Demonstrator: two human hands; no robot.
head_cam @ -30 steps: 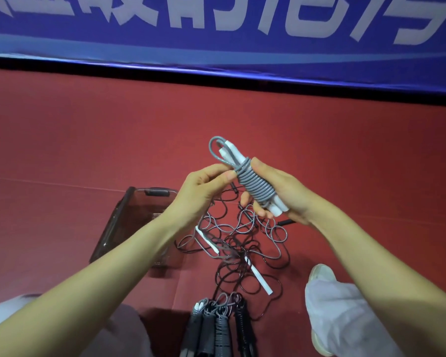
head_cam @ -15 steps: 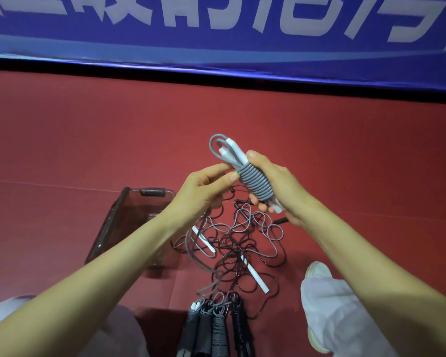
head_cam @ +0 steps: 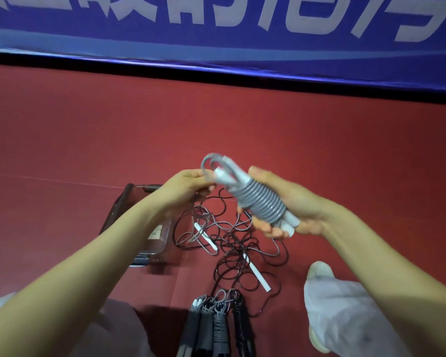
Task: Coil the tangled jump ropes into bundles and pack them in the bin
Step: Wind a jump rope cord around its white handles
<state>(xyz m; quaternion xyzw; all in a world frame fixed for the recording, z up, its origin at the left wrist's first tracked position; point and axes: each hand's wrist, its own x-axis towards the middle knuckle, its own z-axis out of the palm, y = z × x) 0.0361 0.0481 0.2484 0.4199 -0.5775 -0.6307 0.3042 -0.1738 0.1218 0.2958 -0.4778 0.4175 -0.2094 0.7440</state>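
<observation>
Grey bundle is held in the air, up and to the R of the bin, not yet packed. Right hand is clamped round the wound middle, fingers curled under, so the turns cannot slacken. White handles stick out at both ends.

Left hand is closed on the free loop at the bundle's upper end, thumb over fingers. We judge this to be the last tuck or a tension check. Motion blur hides the exact finger contact.

Bin sits on the red floor, partly under the left forearm. Contents cannot be read.

Tangle of dark and grey rope lies on the floor just R of the bin, with loose white handles in it. It is uncoiled, so work remains.

Wound bundles, approx. four, lie side by side nearer the person than the bin and to its R. They also await packing.

Obstructions: the left forearm crosses the bin mouth and must clear before the drop. The tangle lies under the direct path to the bin. Shoe is well R of the bin, no conflict.
</observation>
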